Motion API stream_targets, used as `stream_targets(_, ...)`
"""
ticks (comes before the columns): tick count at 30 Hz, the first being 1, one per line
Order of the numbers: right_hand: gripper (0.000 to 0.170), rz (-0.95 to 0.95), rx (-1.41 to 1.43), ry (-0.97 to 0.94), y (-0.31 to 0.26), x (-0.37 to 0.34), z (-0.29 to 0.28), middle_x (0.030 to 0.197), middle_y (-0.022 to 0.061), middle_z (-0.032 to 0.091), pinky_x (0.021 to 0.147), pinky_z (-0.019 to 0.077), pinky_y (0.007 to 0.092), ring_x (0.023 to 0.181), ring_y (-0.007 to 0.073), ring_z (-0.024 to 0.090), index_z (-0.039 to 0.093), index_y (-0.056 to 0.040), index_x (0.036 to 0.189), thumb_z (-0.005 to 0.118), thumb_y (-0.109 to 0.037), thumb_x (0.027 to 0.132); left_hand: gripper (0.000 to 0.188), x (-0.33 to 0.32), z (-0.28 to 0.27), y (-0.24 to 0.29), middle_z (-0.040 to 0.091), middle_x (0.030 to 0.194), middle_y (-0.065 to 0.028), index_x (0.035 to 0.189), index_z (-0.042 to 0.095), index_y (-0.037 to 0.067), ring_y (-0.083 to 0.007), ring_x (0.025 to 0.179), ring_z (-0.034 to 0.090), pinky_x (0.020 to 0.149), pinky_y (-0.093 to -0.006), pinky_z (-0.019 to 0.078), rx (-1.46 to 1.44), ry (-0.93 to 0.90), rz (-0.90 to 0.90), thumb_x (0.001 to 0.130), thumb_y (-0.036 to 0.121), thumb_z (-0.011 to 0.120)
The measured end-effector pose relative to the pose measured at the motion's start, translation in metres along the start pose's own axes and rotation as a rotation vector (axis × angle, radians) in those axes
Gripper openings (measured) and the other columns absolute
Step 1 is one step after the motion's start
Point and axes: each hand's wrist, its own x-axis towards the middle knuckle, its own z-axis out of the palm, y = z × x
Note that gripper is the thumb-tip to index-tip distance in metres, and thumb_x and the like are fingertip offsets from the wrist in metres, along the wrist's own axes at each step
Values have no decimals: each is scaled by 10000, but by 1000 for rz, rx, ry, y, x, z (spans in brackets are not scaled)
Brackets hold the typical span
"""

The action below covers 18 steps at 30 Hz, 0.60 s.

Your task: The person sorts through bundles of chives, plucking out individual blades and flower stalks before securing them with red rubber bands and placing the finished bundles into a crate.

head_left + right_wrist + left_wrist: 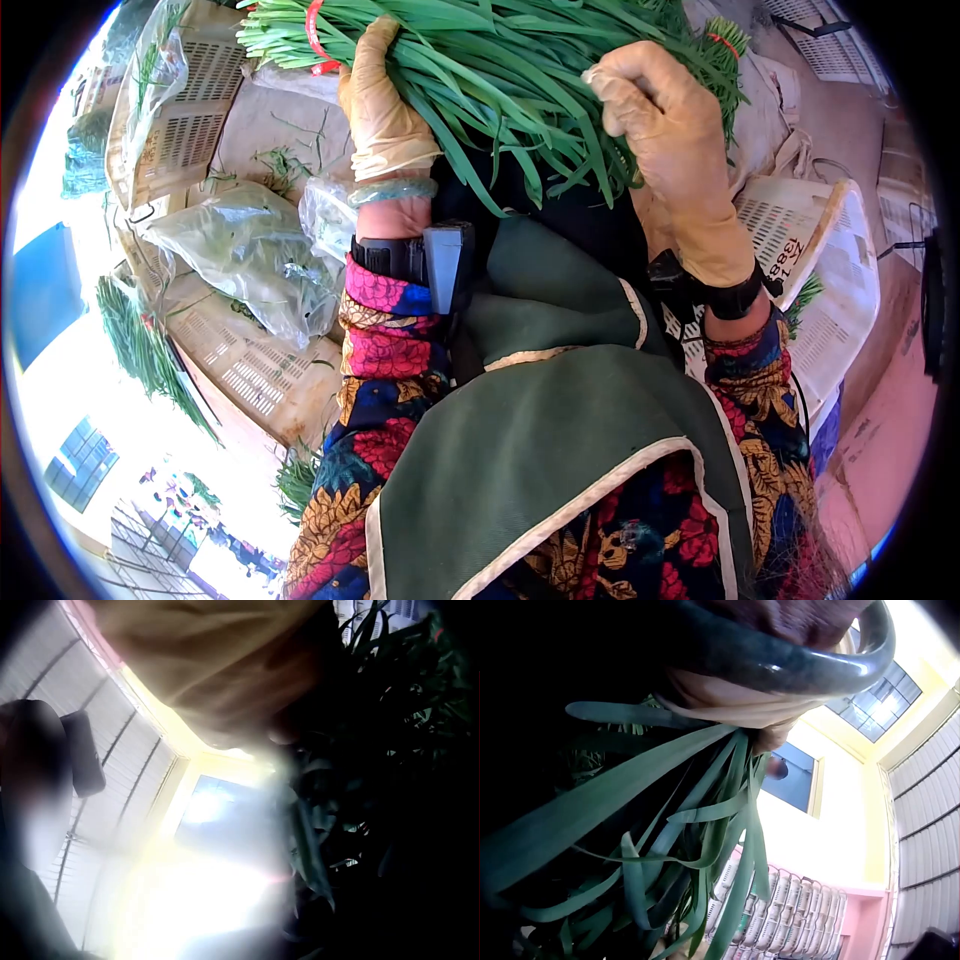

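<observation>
Pale perforated plastic crates (240, 375) flank the bundle of long, flat green leaves (500, 60) at upper centre, likely light and easily bruised, best held by its firmer stems, near the left hand's (385, 115) grip; whether the curled right hand (682, 150) pinches leaves, I cannot tell.

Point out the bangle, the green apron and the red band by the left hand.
Bangle (392, 192), head view: middle of its visible side.
Green apron (550, 425), head view: wide lower flap.
Red band (311, 28), head view: its curved side.

Clear plastic bag (262, 262), perforated crate (245, 368)
</observation>
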Motion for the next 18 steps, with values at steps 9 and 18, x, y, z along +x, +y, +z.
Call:
stream_targets(9, 110, 461, 330, -374, -58, -33, -25, 714, 22, 631, 487, 361, 193, 538, 36, 463, 664, -23, 1006, 578, -82, 973, 349, -4, 13, 8, 684, 1161, -151, 1217, 599, 3, -326, 1033, 676, 942, -495, 566, -62, -5, -70, 928, 189, 657)
stream_targets(18, 271, 518, 663, -117, -6, -28, 22, 872, 71, 698, 622, 469, 216, 658, 83, 585, 638, -8, 1234, 602, -88, 978, 370, 5, 35, 0, 685, 1170, -145, 1228, 607, 10, -318, 1057, 666, 955, -488, 552, -17, 7, 44, 922, 210, 662)
